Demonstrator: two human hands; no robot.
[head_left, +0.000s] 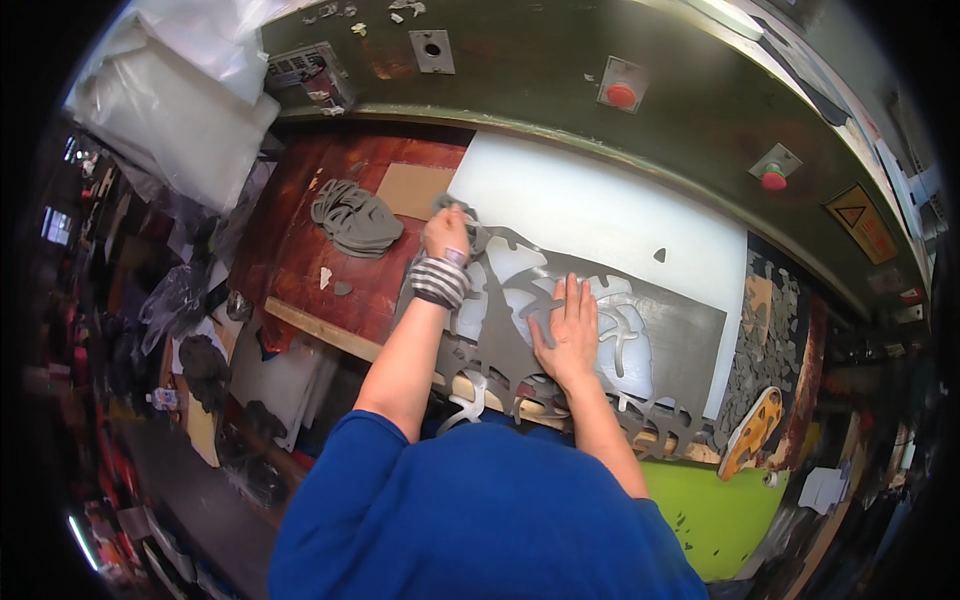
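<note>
A dark grey sheet (677, 325) with curved holes cut through it lies over a white board (600, 188). My right hand (572, 335) rests flat on the sheet with its fingers stretched out, beside a large cut-out opening. Farther left, my left hand (447, 234) is closed on a grey cut piece (468, 214), partly hidden by the fingers, near the sheet's upper left corner. A striped cuff (440, 281) wraps my left wrist. To the left of that hand, a stack of grey cut pieces (357, 220) sits on the red-brown tabletop (300, 195).
A brown board (414, 190) lies behind the stack. Beyond the work surface runs a green machine beam (520, 75) with a red button (621, 95). Grey scraps (765, 350) cover the right side, near an orange spotted, sole-shaped thing (750, 433). Clear plastic sheeting (175, 110) hangs at upper left.
</note>
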